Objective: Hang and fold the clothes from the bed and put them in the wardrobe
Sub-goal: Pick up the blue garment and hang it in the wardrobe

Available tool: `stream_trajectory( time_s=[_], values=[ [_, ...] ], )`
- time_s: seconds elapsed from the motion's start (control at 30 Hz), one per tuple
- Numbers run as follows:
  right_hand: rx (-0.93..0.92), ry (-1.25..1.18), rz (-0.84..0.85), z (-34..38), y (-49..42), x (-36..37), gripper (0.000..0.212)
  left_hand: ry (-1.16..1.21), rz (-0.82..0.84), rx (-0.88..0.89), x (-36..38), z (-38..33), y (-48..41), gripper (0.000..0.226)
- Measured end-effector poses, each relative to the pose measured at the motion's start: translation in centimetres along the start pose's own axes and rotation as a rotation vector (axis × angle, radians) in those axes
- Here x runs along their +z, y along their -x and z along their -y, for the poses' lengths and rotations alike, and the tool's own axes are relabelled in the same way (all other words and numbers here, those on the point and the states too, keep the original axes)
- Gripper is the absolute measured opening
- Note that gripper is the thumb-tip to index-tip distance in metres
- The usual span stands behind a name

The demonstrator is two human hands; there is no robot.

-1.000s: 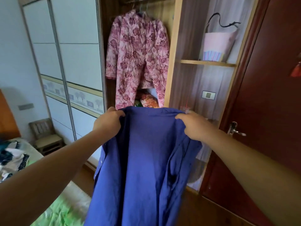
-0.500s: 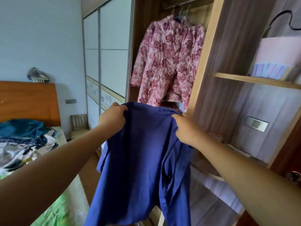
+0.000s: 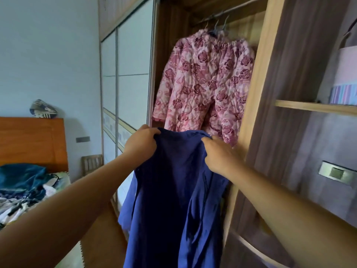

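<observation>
A blue shirt [image 3: 173,200] hangs down in front of me, held up by its shoulders. My left hand [image 3: 141,144] grips its left shoulder and my right hand [image 3: 220,153] grips its right shoulder. Just behind it stands the open wardrobe [image 3: 253,105], where a pink rose-patterned quilted garment [image 3: 204,84] hangs from the rail [image 3: 228,11] on hangers. Whether a hanger sits inside the blue shirt is hidden. At the far left, a pile of clothes [image 3: 23,188] lies on the bed [image 3: 63,176].
White sliding wardrobe doors [image 3: 131,74] stand to the left of the open bay. A shelf [image 3: 316,107] at right carries a pink bag [image 3: 345,78]. A small wooden chair [image 3: 92,163] sits by the orange headboard [image 3: 32,144].
My view has swung left and moved closer to the wardrobe. Both hands have stayed on the blue shirt's shoulders and drawn nearer together, close under the pink garment.
</observation>
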State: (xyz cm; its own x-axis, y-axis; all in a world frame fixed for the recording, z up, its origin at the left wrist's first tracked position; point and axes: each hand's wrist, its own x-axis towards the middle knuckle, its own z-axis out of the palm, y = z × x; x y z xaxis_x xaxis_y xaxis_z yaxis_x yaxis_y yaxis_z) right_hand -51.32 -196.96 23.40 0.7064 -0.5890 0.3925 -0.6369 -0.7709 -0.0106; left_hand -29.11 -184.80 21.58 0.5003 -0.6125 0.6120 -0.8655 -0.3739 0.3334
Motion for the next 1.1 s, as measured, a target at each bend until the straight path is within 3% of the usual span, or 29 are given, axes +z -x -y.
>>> stream_trajectory(
  time_s=[0.17,0.4,0.53,1.1],
  values=[
    [0.132,0.091,-0.066,-1.8,-8.2,2.7,0.041,0.047,0.018,0.098,5.3,1.6,-9.5,0.051],
    [0.527,0.054,-0.032,-5.6,-17.3,6.3,0.054,0.163,0.136,0.288,13.6,2.0,-20.7,0.051],
    [0.697,0.043,-0.107,-7.3,-19.1,7.7,0.057,0.229,0.183,0.364,16.7,0.1,-24.2,0.052],
    [0.942,-0.009,-0.267,-11.1,-18.4,9.0,0.055,0.252,0.292,0.498,21.7,-4.8,-29.4,0.053]
  ],
)
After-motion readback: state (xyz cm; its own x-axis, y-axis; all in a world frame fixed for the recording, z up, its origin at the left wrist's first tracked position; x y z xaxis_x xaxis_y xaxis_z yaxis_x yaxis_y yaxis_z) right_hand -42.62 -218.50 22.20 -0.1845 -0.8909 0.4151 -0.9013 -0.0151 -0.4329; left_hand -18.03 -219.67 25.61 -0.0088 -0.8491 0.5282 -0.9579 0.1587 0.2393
